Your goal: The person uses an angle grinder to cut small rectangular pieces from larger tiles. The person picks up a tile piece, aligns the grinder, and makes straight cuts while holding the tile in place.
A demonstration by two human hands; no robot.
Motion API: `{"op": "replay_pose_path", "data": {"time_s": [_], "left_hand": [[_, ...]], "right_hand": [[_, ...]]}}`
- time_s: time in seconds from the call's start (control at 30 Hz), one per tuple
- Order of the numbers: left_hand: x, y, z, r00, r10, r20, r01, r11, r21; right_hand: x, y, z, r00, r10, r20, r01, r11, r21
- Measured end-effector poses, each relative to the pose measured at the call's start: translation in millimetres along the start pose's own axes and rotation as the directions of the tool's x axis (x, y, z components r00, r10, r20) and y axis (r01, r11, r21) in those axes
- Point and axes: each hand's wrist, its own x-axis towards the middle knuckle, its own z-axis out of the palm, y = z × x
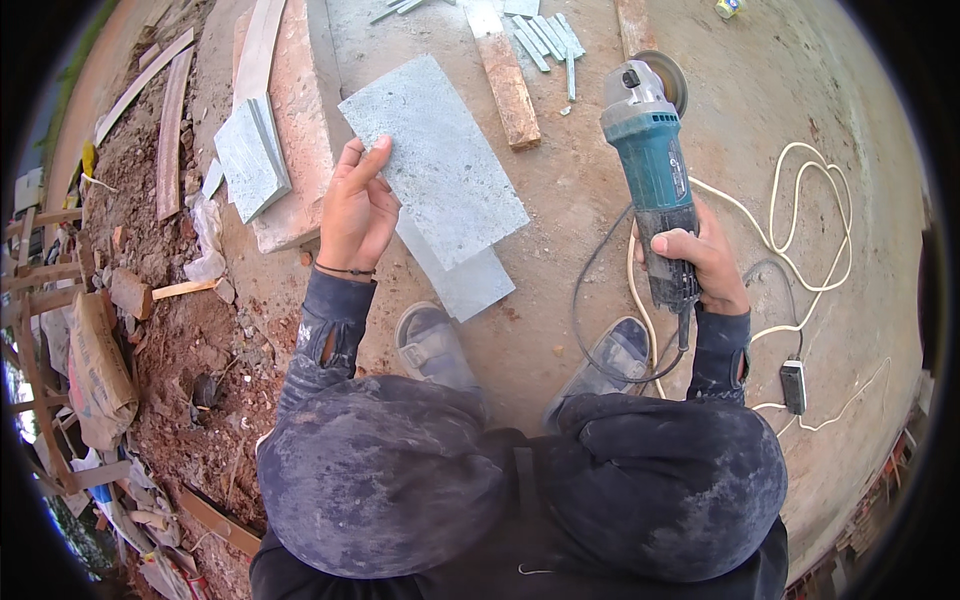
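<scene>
This looks like an outdoor building site: bare concrete floor (pixel 600 170), red dirt with rubble (pixel 170 300), cut stone tiles (pixel 250 155), wood planks (pixel 505 85), and maybe a cement sack (pixel 95 370).

Left hand (pixel 357 212) on grey stone tile (pixel 435 160), right hand (pixel 706 262) around teal angle grinder (pixel 652 170).

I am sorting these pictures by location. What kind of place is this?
Most likely an outdoor construction site. The left hand holds a grey stone tile, the right hand grips an angle grinder, and rubble with timber scraps lies beside the concrete slab.
</scene>
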Motion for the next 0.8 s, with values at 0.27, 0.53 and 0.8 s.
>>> {"op": "replay_pose_path", "data": {"time_s": [0.27,0.53,0.8], "left_hand": [[1.6,5.0,0.4,0.999,-0.017,0.037,0.018,1.0,-0.019],[-1.1,6.4,-2.9,0.998,-0.016,0.066,0.016,1.0,-0.003],[-3.9,7.5,-3.5,0.997,-0.034,0.064,0.038,0.997,-0.063]], "right_hand": [[0.2,-0.2,-3.1,0.999,0.004,0.038,-0.005,1.0,0.006],[0.4,-1.5,-1.9,1.0,0.005,0.018,-0.005,1.0,-0.011],[-0.5,-3.9,-0.1,1.0,0.005,0.028,-0.006,1.0,0.005]]}}
